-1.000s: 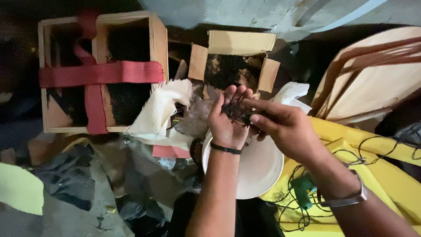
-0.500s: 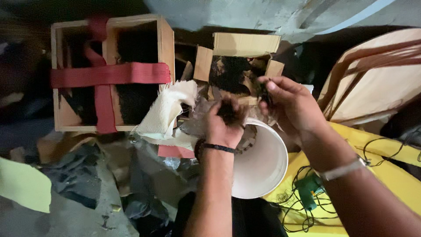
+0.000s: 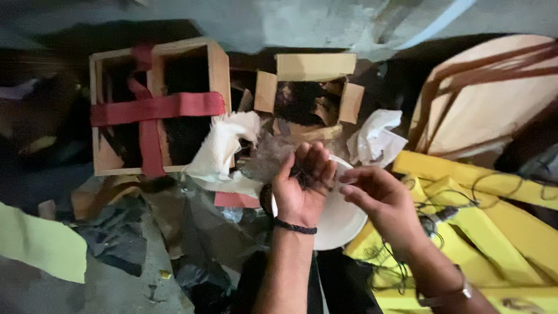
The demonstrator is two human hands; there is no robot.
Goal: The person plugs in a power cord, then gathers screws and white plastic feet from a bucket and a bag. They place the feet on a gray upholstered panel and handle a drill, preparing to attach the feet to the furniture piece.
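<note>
My left hand is cupped palm up over a white bucket, holding a small dark tangled clump in the fingers. A black band circles that wrist. My right hand hovers just right of it, fingers apart and pointing toward the clump, holding nothing that I can see. A watch sits on the right wrist. The bucket's inside is mostly hidden behind both hands.
An open cardboard box lies behind the bucket. A wooden crate with red straps stands at the left, white cloths beside it. Yellow boards with thin wires lie at the right. A round wooden piece leans at the far right.
My right hand has drawn back from the cardboard box to beside the left hand. The left hand now holds the dark clump over the bucket.
</note>
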